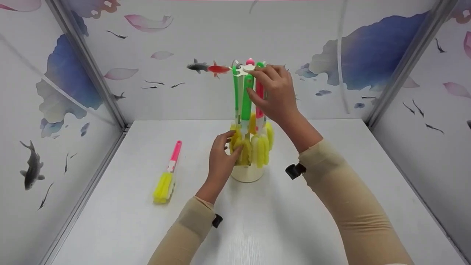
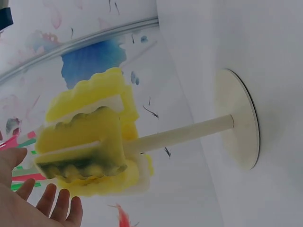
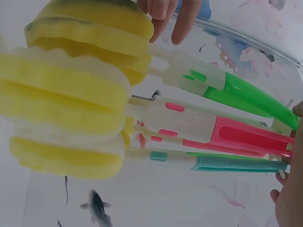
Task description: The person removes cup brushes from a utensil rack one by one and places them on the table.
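White walls [image 1: 220,29] painted with blue washes, petals and fish stand behind and beside my white table [image 1: 312,228]. At the centre of the head view, a cream stand [image 1: 247,176] rises upright from its round base, sponge brushes [image 1: 247,99] hanging around it with handles up and yellow heads down. Green and pink handles show there; my right wrist view also shows a teal handle [image 3: 227,164], lower right of centre.

My hands are apart from each other. My right hand [image 1: 276,90] is at the stand's top, upper centre, fingers bent over the handle ends; I cannot tell whether they grip anything. Lower down, my left hand [image 1: 219,151] has its fingers spread beside the yellow heads, holding nothing. Left of centre, a loose pink-handled brush [image 1: 171,167] lies on the table, sponge toward the bottom of the frame.
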Demonstrator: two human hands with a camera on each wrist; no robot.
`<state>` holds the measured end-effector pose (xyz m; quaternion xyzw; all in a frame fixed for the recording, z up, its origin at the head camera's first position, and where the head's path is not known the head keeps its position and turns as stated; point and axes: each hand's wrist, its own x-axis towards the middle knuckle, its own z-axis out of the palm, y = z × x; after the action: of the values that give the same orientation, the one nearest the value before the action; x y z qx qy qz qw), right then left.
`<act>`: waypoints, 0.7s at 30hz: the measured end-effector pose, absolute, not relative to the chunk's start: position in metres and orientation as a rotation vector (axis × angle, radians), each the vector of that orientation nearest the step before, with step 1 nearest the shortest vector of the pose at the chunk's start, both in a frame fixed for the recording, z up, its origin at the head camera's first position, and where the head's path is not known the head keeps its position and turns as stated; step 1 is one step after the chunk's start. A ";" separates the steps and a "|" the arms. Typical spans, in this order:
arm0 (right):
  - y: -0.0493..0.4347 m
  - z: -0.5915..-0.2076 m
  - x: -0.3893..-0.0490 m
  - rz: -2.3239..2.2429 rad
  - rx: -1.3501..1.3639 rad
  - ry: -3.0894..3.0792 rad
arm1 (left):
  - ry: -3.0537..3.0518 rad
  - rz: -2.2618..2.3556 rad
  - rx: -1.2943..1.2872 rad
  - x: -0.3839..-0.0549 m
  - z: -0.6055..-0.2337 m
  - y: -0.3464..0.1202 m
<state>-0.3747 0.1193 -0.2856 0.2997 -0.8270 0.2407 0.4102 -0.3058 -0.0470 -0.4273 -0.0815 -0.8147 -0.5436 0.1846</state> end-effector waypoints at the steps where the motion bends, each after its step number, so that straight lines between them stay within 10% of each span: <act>1: 0.120 -0.286 -0.375 0.612 0.758 -2.080 | -2.296 -1.523 -0.223 -0.307 -0.427 -0.046; 21: 0.119 -0.286 -0.375 0.671 0.728 -2.103 | -2.326 -1.397 -0.202 -0.325 -0.409 -0.035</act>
<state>-0.3745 0.1191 -0.2861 0.2873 -0.8303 0.2651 0.3973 -0.3245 -0.0353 -0.4088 -0.0726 -0.8360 -0.5021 0.2090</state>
